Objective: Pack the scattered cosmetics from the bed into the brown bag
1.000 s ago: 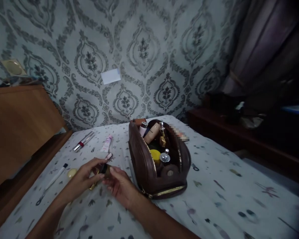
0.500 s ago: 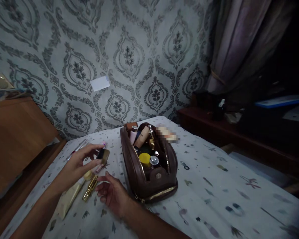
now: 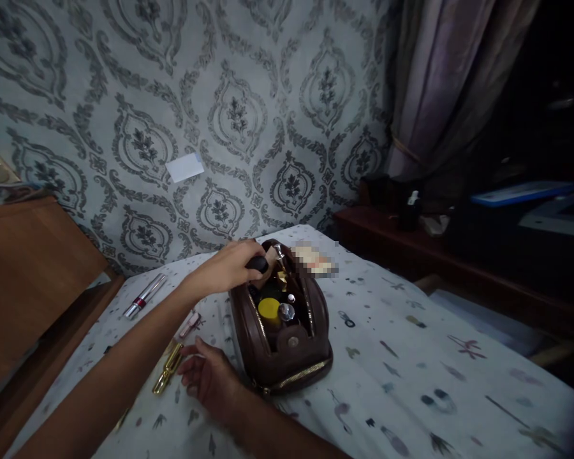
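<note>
My left hand (image 3: 232, 264) is over the far left edge of an open brown cosmetic bag (image 3: 287, 373), closed on a small black-capped bottle (image 3: 257, 262). Part of the bottle is hidden by the fingers. My right hand (image 3: 210, 376) lies near the bed's front, fingers loosely bent and apart, beside a shiny gold tube (image 3: 167, 370); whether they touch is unclear. Inside the bag are a yellow round lid (image 3: 268, 309), a clear faceted cap (image 3: 286, 312), a gold item (image 3: 282, 280) and a beige tube (image 3: 269, 264).
A silver and red tube (image 3: 144, 296) and a pink item (image 3: 190, 324) lie on the patterned sheet (image 3: 387, 357). A blurred-out packet (image 3: 314, 260) rests behind the bag. Wooden furniture (image 3: 38, 255) stands at left, a dark red ledge (image 3: 377, 233) at right.
My left hand has carried the black-capped bottle up and right, from above the loose cosmetics to the bag's opening. My right hand stays by the gold tube. The view has shifted slightly.
</note>
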A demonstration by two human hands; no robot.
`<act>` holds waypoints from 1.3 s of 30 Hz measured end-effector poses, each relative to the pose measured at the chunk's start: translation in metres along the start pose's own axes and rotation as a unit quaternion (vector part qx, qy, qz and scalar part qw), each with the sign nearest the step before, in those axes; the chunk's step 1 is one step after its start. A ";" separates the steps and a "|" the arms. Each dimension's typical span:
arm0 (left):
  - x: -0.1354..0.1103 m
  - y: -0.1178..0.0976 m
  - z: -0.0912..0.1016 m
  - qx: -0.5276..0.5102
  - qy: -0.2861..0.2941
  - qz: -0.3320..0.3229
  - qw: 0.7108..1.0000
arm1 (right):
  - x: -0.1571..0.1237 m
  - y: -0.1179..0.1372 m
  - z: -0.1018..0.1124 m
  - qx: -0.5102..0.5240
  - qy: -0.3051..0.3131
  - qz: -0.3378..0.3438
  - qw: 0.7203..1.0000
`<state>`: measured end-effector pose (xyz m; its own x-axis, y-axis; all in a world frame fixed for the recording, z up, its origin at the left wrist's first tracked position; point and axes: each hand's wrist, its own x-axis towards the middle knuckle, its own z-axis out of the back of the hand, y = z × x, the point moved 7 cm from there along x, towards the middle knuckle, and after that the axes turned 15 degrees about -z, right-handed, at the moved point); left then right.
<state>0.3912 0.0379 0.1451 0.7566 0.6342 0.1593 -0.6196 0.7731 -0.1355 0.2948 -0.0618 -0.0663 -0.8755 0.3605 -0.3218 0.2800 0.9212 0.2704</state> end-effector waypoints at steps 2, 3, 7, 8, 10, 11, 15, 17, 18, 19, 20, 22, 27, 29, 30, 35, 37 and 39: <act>0.010 0.002 -0.011 0.018 0.041 0.007 0.999 | 0.001 0.000 0.000 -0.004 0.005 0.005 1.000; 0.015 0.004 -0.016 0.029 0.059 0.017 0.998 | 0.001 0.000 0.000 -0.007 0.004 0.004 1.000; 0.029 0.012 -0.034 0.068 0.116 0.045 0.990 | 0.002 0.000 0.000 -0.011 -0.004 -0.004 1.000; 0.032 0.013 -0.038 0.075 0.128 0.044 0.988 | 0.001 0.000 0.000 -0.010 -0.007 -0.005 1.000; 0.036 0.015 -0.043 0.086 0.146 0.045 0.985 | 0.001 0.001 -0.001 -0.011 -0.008 -0.006 1.000; 0.037 0.014 -0.044 0.090 0.152 0.046 0.983 | 0.001 0.001 -0.001 -0.012 -0.008 -0.006 1.000; 0.038 0.009 -0.046 0.107 0.159 0.059 0.980 | 0.002 0.001 -0.001 -0.011 -0.007 0.000 1.000; 0.037 0.006 -0.047 0.113 0.159 0.075 0.978 | 0.003 0.001 0.000 -0.013 -0.010 0.001 1.000; 0.037 0.005 -0.048 0.113 0.157 0.082 0.978 | 0.004 0.001 0.001 -0.012 -0.012 0.004 1.000; 0.037 0.004 -0.050 0.112 0.153 0.087 0.978 | 0.004 0.001 0.001 -0.012 -0.014 0.007 1.000; 0.037 0.003 -0.051 0.110 0.149 0.087 0.979 | 0.004 0.001 0.002 -0.010 -0.016 0.010 1.000; 0.039 0.002 -0.055 0.104 0.143 0.080 0.981 | 0.004 0.001 0.002 -0.009 -0.018 0.014 1.000; 0.039 0.004 -0.059 0.089 0.137 0.060 0.985 | 0.004 0.001 0.003 -0.006 -0.017 0.020 1.000; 0.038 0.003 -0.058 0.084 0.138 0.053 0.985 | 0.004 0.001 0.003 -0.007 -0.014 0.018 1.000; 0.038 0.003 -0.057 0.083 0.140 0.054 0.985 | 0.004 0.001 0.002 -0.009 -0.013 0.017 1.000; 0.037 0.000 -0.056 0.089 0.142 0.056 0.984 | 0.003 0.001 0.002 -0.015 -0.025 0.009 1.000; 0.036 0.000 -0.057 0.098 0.142 0.057 0.983 | 0.004 0.001 0.002 -0.018 -0.029 0.010 0.999; 0.035 0.001 -0.058 0.104 0.137 0.060 0.983 | 0.005 0.001 0.002 -0.020 -0.029 0.012 0.999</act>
<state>0.4296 0.0606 0.0941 0.6856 0.7181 -0.1194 -0.7157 0.6949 0.0693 0.2918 -0.0587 -0.0694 -0.8446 0.3909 -0.3659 0.2830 0.9060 0.3147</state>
